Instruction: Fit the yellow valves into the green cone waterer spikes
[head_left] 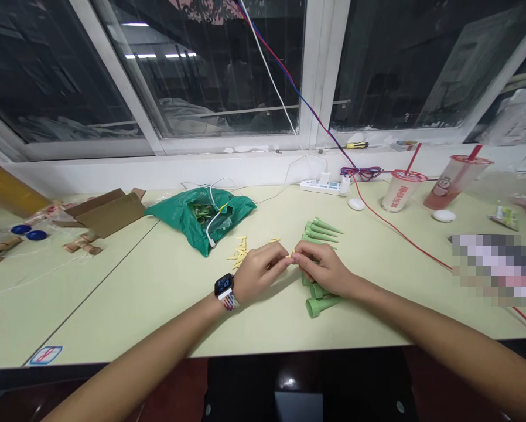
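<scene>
Yellow piece [293, 251] pinched between left hand [258, 266] and right hand [327, 268]; red lettering [402, 196] on cup [392, 198] illegible.

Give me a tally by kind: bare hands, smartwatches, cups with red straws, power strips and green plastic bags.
Bare hands: 2
Smartwatch: 1
Cups with red straws: 2
Power strip: 1
Green plastic bag: 1
Total: 7

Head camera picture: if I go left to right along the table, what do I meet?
Blue balls → cardboard box → green bag → left hand → yellow bit → right hand → shorter cup → taller cup.
</scene>
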Tool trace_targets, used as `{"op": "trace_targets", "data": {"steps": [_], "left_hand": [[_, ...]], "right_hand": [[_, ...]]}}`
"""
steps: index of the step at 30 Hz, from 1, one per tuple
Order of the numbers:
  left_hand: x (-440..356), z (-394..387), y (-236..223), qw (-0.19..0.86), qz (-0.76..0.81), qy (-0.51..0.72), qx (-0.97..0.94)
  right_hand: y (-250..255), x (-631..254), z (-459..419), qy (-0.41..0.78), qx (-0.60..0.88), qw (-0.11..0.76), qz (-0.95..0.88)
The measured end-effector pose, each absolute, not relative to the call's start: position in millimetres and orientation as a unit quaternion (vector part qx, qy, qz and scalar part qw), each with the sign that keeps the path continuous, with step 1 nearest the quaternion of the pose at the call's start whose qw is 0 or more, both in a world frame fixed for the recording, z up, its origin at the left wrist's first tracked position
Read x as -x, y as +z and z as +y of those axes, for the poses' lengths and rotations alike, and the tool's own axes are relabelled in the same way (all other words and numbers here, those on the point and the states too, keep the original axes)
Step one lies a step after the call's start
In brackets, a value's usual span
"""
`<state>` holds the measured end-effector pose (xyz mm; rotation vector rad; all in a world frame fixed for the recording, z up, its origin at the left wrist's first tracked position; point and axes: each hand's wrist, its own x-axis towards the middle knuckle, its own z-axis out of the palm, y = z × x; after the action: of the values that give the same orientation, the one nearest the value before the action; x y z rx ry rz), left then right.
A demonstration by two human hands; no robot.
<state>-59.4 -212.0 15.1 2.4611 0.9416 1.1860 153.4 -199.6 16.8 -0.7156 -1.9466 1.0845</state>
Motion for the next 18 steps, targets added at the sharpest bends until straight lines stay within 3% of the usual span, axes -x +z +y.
{"op": "trace_targets", "data": {"steps": [7, 14, 18], "left_hand": [[62.0, -207.2, 14.7, 0.109, 0.305, 0.442, -0.837], [62.5, -207.5, 15.5, 0.162, 0.343, 0.407, -0.831], [62.4, -208.4, 17.7, 0.131, 0.328, 0.383, -0.854]], "right_hand": [[17.0, -154.6, -195.2, 0.432, 0.295, 0.396, -0.755], [19.3, -156.2, -196.6, 0.434, 0.298, 0.398, -0.751], [19.3, -156.5, -195.3, 0.402, 0.305, 0.392, -0.769]]}}
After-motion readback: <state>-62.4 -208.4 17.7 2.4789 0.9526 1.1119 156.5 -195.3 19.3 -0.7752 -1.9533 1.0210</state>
